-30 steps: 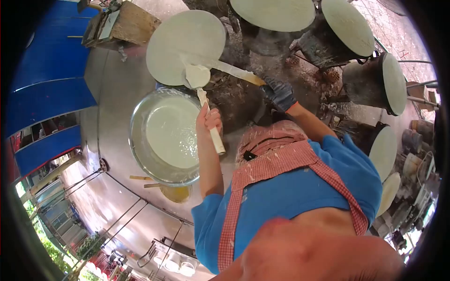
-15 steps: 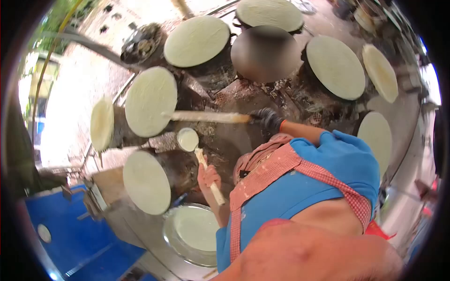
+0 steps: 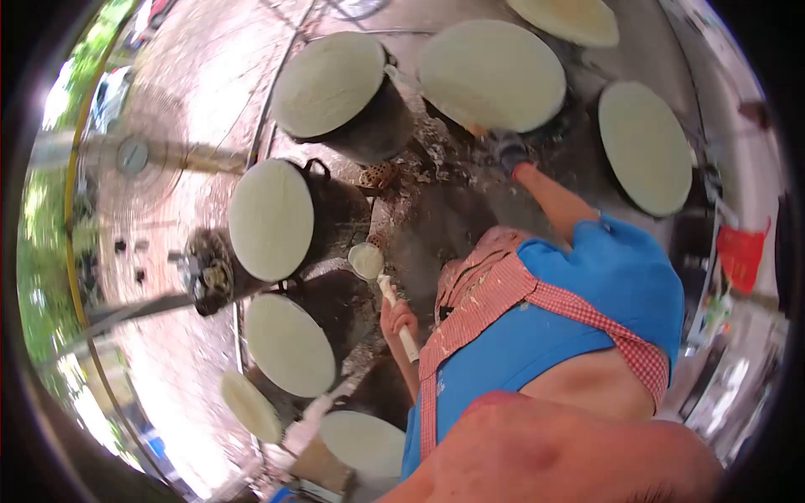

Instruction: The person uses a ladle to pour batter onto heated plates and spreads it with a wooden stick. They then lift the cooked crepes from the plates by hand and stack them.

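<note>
My left hand [image 3: 398, 318] is closed round the pale handle of a ladle [image 3: 366, 261], whose round bowl holds whitish batter. My right hand [image 3: 510, 153], in a dark glove, is at the near edge of a round griddle covered with pale batter [image 3: 493, 75]. Its fingers are blurred. A short tan piece of a wooden stick [image 3: 478, 130] shows beside the glove; the rest of the stick is hard to make out against the batter. Left of my left hand stands a drum-like stove topped with another pale batter round [image 3: 291, 344].
More batter-topped stoves ring me: one at upper left [image 3: 329, 84], one at left [image 3: 272, 220], one at right [image 3: 646, 148]. Thin pale rounds lie at top right [image 3: 570, 18] and lower left [image 3: 250, 407]. A red cloth [image 3: 743, 256] hangs at right.
The view has turned to my right. My right hand has moved with the wooden stick from a griddle on the left to one at the top. My left hand still holds the ladle.
</note>
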Available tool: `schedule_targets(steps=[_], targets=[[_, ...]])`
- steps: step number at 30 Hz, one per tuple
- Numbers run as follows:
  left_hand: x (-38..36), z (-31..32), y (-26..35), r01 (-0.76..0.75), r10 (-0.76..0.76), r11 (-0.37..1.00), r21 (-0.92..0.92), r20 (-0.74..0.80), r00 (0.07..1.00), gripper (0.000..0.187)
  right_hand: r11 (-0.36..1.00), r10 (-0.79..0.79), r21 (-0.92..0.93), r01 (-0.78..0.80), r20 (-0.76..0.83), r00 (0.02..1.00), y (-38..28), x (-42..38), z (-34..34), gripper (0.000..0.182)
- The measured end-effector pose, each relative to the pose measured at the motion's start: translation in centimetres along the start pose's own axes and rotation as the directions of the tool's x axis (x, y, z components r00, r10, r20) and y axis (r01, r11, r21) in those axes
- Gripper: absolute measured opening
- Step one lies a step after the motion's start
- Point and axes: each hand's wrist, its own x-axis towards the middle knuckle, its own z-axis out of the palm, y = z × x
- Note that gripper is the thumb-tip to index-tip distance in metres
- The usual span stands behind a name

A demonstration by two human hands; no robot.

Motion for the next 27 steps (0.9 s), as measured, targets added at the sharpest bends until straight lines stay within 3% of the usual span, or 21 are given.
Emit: schedule_targets(steps=[2,3,4,5,6,8,12,14,16,19,21,23,24,25,26,27], targets=[[1.1,0.8,1.8,0.018,-0.014,0.998,0.056,-0.063,0.998,0.036,0.965,0.199,-0.197,-0.171,0.135,0.971,-1.3,0.2,-2.4,0.036],[1.6,3.0,0.2,0.122,-0.119,0.992,0.026,-0.101,0.988,0.032,0.945,0.265,-0.213,-0.248,0.054,0.963,-1.0,-0.2,-2.7,0.036],[2.1,5.0,-1.1,0.2,-0.191,0.979,0.048,-0.158,0.969,0.032,0.969,0.199,-0.154,-0.194,0.014,0.98,-0.7,-1.0,-1.6,0.037],[2.4,6.7,-2.2,0.168,-0.165,0.986,0.0,-0.189,0.968,0.032,0.987,0.12,-0.101,-0.121,-0.023,0.993,-0.8,-1.7,-1.0,0.039],[2.9,7.9,-2.2,0.125,-0.132,0.991,-0.045,-0.222,0.966,0.032,0.971,0.239,-0.033,-0.238,0.017,0.971,-1.7,-2.6,-1.3,0.036],[4.4,9.4,0.1,0.239,-0.227,0.971,0.008,-0.292,0.929,0.031,0.936,0.35,0.008,-0.352,0.068,0.934,-2.5,-4.9,-0.8,0.037],[7.1,9.7,3.4,0.437,-0.38,0.896,0.083,-0.367,0.849,0.029,0.857,0.51,-0.116,-0.502,0.065,0.857,-3.6,-9.9,-4.0,0.041],[8.8,9.6,3.2,0.48,-0.41,0.87,0.109,-0.381,0.829,0.029,0.798,0.593,-0.157,-0.581,0.034,0.805,1.9,-12.6,-3.5,0.041],[10.3,9.5,2.4,0.521,-0.391,0.837,0.17,-0.48,0.785,0.03,0.774,0.582,-0.122,-0.621,-0.249,0.774,4.9,-15.0,-5.0,0.039],[11.7,8.1,-0.6,0.545,-0.452,0.832,0.099,-0.448,0.772,0.033,0.717,0.633,-0.087,-0.691,-0.334,0.698,3.5,-16.4,-11.3,0.039],[12.9,6.6,-2.7,0.547,-0.487,0.836,0.049,-0.394,0.779,0.028,0.669,0.594,-0.231,-0.706,-0.405,0.695,7.0,-17.7,-12.1,0.042],[14.1,4.8,-3.7,0.611,-0.593,0.792,-0.015,-0.259,0.762,0.031,0.65,0.695,-0.18,-0.738,-0.252,0.673,6.3,-16.5,-15.0,0.047],[14.0,4.6,-5.0,0.56,-0.534,0.829,0.014,-0.279,0.798,0.034,0.794,0.575,-0.035,-0.607,-0.278,0.769,9.0,-16.5,-14.2,0.045],[14.1,4.5,-6.5,0.504,-0.472,0.863,0.038,-0.299,0.83,0.039,0.801,0.586,0.03,-0.598,-0.244,0.772,9.9,-15.7,-14.2,0.044],[14.4,3.6,-6.2,0.53,-0.517,0.848,0.003,-0.214,0.829,0.04,0.791,0.61,0.091,-0.605,-0.201,0.766,10.3,-14.8,-13.2,0.043],[14.2,3.7,-6.8,0.466,-0.44,0.883,0.063,-0.235,0.866,0.039,0.83,0.557,0.086,-0.551,-0.123,0.821,9.6,-13.2,-12.4,0.043]])
